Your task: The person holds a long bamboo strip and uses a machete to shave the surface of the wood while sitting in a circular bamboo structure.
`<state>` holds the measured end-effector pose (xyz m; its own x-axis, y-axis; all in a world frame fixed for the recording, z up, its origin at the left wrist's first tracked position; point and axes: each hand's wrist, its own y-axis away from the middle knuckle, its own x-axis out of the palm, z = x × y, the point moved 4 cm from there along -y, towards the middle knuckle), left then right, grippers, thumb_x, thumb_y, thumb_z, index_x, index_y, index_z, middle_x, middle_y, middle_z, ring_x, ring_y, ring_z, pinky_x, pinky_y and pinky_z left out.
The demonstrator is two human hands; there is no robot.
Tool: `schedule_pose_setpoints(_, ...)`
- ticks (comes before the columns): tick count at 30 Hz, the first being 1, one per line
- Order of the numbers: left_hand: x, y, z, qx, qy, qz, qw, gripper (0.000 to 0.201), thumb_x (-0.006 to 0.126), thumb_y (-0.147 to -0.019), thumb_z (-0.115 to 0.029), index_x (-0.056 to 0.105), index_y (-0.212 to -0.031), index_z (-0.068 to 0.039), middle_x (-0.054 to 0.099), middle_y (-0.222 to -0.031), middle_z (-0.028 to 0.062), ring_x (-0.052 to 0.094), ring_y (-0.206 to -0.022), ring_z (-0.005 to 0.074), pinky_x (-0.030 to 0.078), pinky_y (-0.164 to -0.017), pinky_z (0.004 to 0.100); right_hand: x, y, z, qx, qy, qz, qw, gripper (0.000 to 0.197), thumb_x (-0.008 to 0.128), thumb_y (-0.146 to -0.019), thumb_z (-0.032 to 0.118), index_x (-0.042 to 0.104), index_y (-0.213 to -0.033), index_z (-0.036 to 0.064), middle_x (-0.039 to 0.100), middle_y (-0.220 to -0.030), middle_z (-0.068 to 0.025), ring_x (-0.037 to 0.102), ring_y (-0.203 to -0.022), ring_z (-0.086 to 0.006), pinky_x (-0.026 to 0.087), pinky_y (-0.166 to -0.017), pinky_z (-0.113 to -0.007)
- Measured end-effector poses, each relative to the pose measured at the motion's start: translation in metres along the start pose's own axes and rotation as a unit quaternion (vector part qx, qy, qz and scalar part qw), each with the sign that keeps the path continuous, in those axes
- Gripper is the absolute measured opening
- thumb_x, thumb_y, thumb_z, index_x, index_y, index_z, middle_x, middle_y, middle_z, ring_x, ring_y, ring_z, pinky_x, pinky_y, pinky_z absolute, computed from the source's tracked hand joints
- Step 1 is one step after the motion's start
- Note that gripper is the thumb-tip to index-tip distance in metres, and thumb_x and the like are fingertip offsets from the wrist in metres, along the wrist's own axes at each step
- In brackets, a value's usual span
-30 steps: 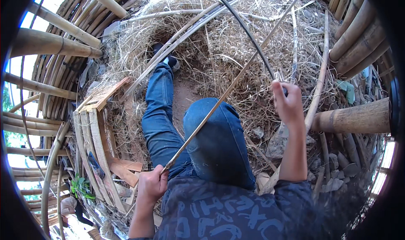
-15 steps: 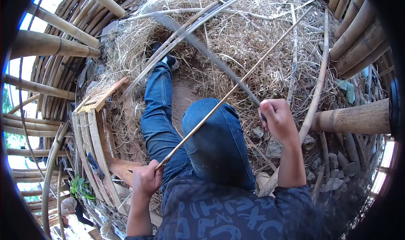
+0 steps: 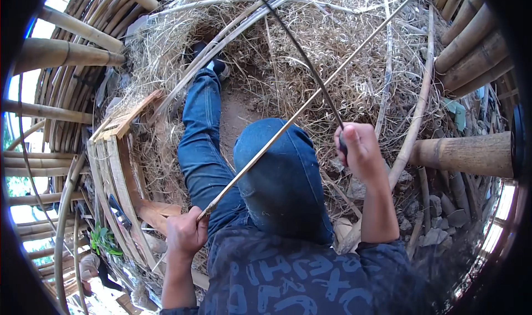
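Note:
My left hand [image 3: 185, 233] is closed round the near end of a long, thin bamboo strip [image 3: 256, 160]. The strip slants up to the right across my raised knee, its far end over the pile of shavings. In my right hand [image 3: 361, 151] is the dark handle of a long-bladed knife [image 3: 299, 48], my fingers wrapped round it. Its narrow dark blade points away and a little left, running past the top edge of the view. Blade and strip cross ahead of my right hand; whether they touch I cannot tell.
Curly bamboo shavings [image 3: 332, 43] cover the ground ahead. Split bamboo lengths [image 3: 224, 41] lie over them. A wooden crate [image 3: 113, 165] stands left, bamboo poles [image 3: 72, 54] beyond it. A thick bamboo pole [image 3: 465, 153] juts in from the right, above broken stones [image 3: 435, 236]. Another person [image 3: 93, 268] shows far lower left.
The knife's blade has swung to the right and points more straight ahead, no longer blurred. Both hands keep their grips; the left hand and strip sit slightly further left.

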<state>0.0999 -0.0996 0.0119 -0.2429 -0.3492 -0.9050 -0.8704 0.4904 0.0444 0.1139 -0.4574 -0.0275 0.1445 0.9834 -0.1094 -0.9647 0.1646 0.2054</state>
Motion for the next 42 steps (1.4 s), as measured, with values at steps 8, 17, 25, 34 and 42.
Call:
schedule_pose_setpoints(8, 0.003, -0.002, -0.001, -0.013, 0.030, 0.006, 0.999, 0.021, 0.060, -0.088, -0.013, 0.050, -0.072, -0.006, 0.049, -0.051, 0.0158, 0.054, -0.047, 0.0363, 0.040, -0.045, 0.0427, 0.016, 0.007, 0.003, -0.028, 0.213, 0.079, 0.973, 0.053, 0.073, -0.078, 0.052, 0.059, -0.065, 0.0023, 0.049, -0.050, 0.0009, 0.050, -0.054, -0.0065, 0.038, -0.048, -0.027)
schedule_pose_setpoints(17, -0.014, 0.017, 0.005, -0.176, 0.179, 0.171, 0.953, 0.018, 0.058, -0.086, -0.013, 0.055, -0.071, -0.004, 0.052, -0.056, 0.0185, 0.056, -0.053, 0.0383, 0.043, -0.049, 0.0415, -0.032, 0.012, 0.015, -0.014, 0.055, -0.118, 0.991, 0.024, 0.063, -0.081, -0.001, 0.045, -0.096, 0.0044, 0.050, -0.067, 0.0025, 0.046, -0.058, -0.0026, 0.037, -0.052, -0.019)
schedule_pose_setpoints(25, 0.003, 0.038, 0.029, -0.197, 0.250, 0.200, 0.927, 0.023, 0.058, -0.088, -0.017, 0.054, -0.072, -0.002, 0.051, -0.055, 0.0181, 0.054, -0.053, 0.0390, 0.042, -0.050, 0.0419, 0.000, 0.012, 0.044, -0.082, 0.192, -0.063, 0.976, 0.047, 0.077, -0.073, -0.001, 0.057, -0.115, -0.0020, 0.065, -0.080, -0.0048, 0.060, -0.074, -0.0075, 0.047, -0.066, -0.020)
schedule_pose_setpoints(34, 0.016, 0.038, 0.031, -0.198, 0.317, 0.211, 0.903, 0.021, 0.058, -0.089, -0.015, 0.053, -0.074, 0.000, 0.049, -0.055, 0.0205, 0.051, -0.054, 0.0423, 0.040, -0.051, 0.0444, 0.009, 0.011, 0.065, -0.148, 0.329, -0.129, 0.924, 0.045, 0.077, -0.081, 0.019, 0.061, -0.118, -0.0016, 0.062, -0.075, -0.0021, 0.055, -0.066, -0.0074, 0.046, -0.062, -0.023)
schedule_pose_setpoints(42, 0.007, 0.028, 0.058, -0.190, 0.315, 0.238, 0.899, 0.022, 0.060, -0.087, -0.015, 0.053, -0.072, 0.000, 0.050, -0.055, 0.0200, 0.052, -0.054, 0.0418, 0.041, -0.051, 0.0439, 0.031, 0.000, 0.072, -0.111, 0.358, -0.168, 0.912, 0.037, 0.067, -0.091, 0.020, 0.056, -0.117, -0.0035, 0.060, -0.070, -0.0048, 0.057, -0.061, -0.0092, 0.046, -0.055, -0.025)
